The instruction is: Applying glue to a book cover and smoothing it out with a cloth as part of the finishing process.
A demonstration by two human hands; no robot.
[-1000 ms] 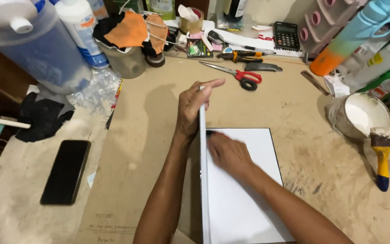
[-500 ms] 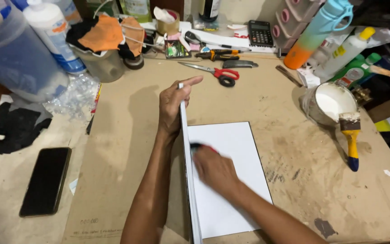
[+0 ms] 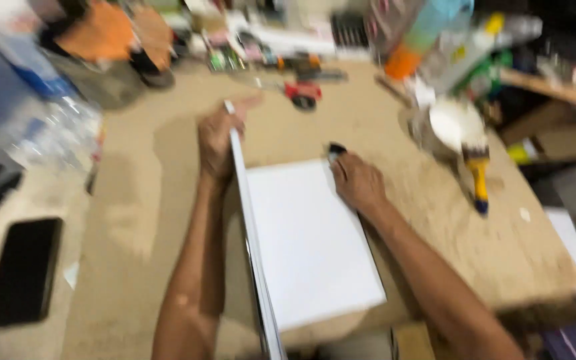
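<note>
Your left hand (image 3: 220, 137) grips the far end of a thin white panel (image 3: 251, 227) that stands on edge, fingers wrapped over its top rim, the forefinger pointing away from you. That panel runs from your hand straight back toward you and out of the bottom of the view.

Just right of it a flat white sheet (image 3: 311, 243) lies on the bench (image 3: 395, 127), its left edge touching the foot of the upright panel. Your right hand (image 3: 358, 183) rests curled at the sheet's far right corner, closed round a small dark object (image 3: 335, 151); the blur hides what it is.

Open bench lies left of your left forearm, out to a black phone (image 3: 23, 270) near the left edge. Beyond the sheet's far edge there is bare board up to the red-handled scissors (image 3: 301, 93). To the right, a yellow-handled brush (image 3: 478, 177) lies beside a white bowl (image 3: 455, 123), well apart from your right hand. The bench's right edge falls away close behind the brush.
</note>
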